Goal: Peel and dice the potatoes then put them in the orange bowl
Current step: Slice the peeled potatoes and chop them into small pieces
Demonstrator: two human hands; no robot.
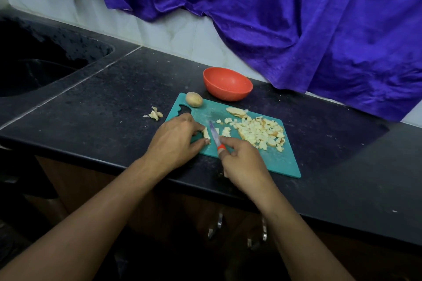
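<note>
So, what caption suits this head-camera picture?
Left hand pinches a pale potato strip on a teal cutting board; right hand dices with an orange-handled knife.

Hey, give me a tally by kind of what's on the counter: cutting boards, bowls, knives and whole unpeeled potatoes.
Teal plastic cutting board: 1
Orange round plastic bowl: 1
Small knife with an orange handle: 1
Whole unpeeled brown potato: 1
Total: 4

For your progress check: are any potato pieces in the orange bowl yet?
No, the bowl is empty; the diced potato lies on the board.
</note>
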